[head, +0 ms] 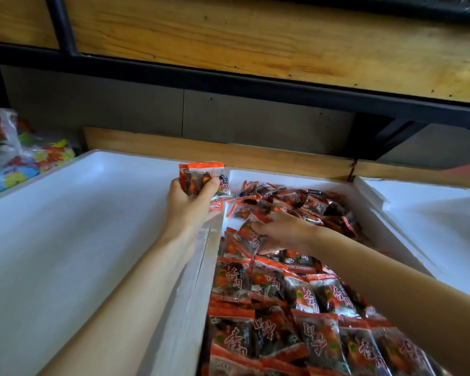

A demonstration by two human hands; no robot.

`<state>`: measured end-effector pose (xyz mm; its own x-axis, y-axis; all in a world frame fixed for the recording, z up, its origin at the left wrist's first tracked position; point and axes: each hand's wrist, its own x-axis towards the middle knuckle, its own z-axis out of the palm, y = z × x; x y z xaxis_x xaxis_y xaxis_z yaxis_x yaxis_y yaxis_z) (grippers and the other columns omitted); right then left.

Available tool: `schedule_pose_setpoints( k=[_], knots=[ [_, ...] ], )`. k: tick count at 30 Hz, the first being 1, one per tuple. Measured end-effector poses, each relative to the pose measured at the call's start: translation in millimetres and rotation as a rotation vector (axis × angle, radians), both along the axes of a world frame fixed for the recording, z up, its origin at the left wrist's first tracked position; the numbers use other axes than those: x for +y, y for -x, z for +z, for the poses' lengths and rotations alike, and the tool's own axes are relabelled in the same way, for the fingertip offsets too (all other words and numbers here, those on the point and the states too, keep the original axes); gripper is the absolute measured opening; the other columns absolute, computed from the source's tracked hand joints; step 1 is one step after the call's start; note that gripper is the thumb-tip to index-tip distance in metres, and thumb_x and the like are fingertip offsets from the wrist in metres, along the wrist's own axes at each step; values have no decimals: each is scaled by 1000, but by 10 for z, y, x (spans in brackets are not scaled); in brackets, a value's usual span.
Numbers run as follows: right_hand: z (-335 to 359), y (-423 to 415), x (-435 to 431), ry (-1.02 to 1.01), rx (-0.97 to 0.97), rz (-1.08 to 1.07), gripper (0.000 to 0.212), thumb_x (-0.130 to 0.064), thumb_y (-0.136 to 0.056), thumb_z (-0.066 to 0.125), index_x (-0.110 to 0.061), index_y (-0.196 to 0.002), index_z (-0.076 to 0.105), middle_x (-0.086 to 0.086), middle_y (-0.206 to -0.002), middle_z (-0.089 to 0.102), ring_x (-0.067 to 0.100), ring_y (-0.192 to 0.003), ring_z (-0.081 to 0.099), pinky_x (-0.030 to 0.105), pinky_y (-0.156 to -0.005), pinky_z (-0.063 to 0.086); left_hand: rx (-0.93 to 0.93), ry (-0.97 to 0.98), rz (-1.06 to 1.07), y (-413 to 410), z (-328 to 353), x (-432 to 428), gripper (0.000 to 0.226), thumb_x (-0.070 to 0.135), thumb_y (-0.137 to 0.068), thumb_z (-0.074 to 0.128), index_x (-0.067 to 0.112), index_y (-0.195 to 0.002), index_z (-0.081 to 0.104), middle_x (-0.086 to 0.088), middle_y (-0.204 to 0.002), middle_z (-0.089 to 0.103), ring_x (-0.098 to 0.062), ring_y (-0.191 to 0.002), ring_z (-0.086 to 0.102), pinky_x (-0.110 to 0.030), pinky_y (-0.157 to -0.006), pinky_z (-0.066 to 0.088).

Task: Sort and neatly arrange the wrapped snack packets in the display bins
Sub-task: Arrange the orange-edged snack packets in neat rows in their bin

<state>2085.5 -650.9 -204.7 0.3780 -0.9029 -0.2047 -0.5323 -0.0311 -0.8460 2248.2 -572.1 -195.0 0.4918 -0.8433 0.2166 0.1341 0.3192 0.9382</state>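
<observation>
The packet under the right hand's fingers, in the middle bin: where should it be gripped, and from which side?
Pinch that packet by its upper orange sealed edge, coming from above. It leans tilted on the neat rows, top edge raised and free, while its lower part is tucked among other packets. The right hand already rests there.

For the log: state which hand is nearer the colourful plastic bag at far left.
Left. The left hand holds packets above the divider; the right hand lies farther from the bag.
</observation>
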Motion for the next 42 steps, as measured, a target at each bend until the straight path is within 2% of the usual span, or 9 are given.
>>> schedule_pose_setpoints(
  k=[3,6,11,17,21,24,29,35,42],
  knots=[
    [-25,-84,46,35,-47,-22,20,-20,-95,54,-2,-104,56,12,-93,68,22,-80,69,30,-79,57,3,0,-11,3,21,14,37,24,-91,66,11,-123,52,-5,-115,65,-17,-105,66,-29,-80,60],
    [43,-36,103,238,-10,-85,13,-22,-96,52,-14,-86,57,18,-99,66,30,-92,65,42,-88,53,23,6,-18,15,50,36,37,23,-91,66,10,-123,52,-6,-115,66,-17,-105,66,-31,-82,59],
    [197,83,381,252,-135,-39,26,-25,-94,54,-3,-106,64,14,-99,70,26,-89,69,36,-84,56,-1,11,-7,42,113,107,39,23,-92,66,11,-125,50,-4,-114,65,-15,-102,66,-32,-83,59],
    [108,97,1022,204,81,319,16,-20,-95,53,-21,-85,65,5,-83,69,17,-71,67,25,-72,57,-46,19,-24,50,123,262,36,22,-92,65,10,-123,51,-4,-113,65,-12,-102,65,-31,-81,58],
    [-26,71,1167,344,273,375,17,-27,-94,54,-15,-86,63,9,-78,63,11,-61,62,28,-68,53,-82,16,-16,65,99,380,35,23,-91,66,12,-121,52,-2,-111,65,-13,-103,64,-34,-87,57],
    [-94,41,1202,400,327,364,16,-32,-94,55,-28,-80,60,5,-75,61,7,-57,58,26,-64,49,-96,4,-30,90,69,443,35,24,-90,67,12,-121,53,-3,-112,65,-15,-104,65,-36,-88,58],
    [-189,28,1282,461,325,309,21,-35,-92,56,-21,-102,68,5,-100,69,17,-90,62,30,-81,46,-60,-8,-96,109,-33,512,32,22,-90,67,11,-118,55,-5,-113,65,-17,-107,64,-39,-88,57],
    [37,129,1258,525,-70,15,39,-30,-97,47,-16,-132,41,-4,-118,55,4,-95,56,7,-71,47,-19,-55,-210,114,-146,540,40,20,-86,71,8,-122,57,-6,-112,68,-18,-103,67,-37,-80,59],
    [191,76,1150,385,-232,45,35,-31,-90,58,-11,-119,57,0,-103,66,6,-90,65,24,-82,55,-108,-84,-344,205,-206,592,39,-1,-75,77,11,-109,63,-4,-93,74,-21,-88,72,-39,-81,59]
  ],
)
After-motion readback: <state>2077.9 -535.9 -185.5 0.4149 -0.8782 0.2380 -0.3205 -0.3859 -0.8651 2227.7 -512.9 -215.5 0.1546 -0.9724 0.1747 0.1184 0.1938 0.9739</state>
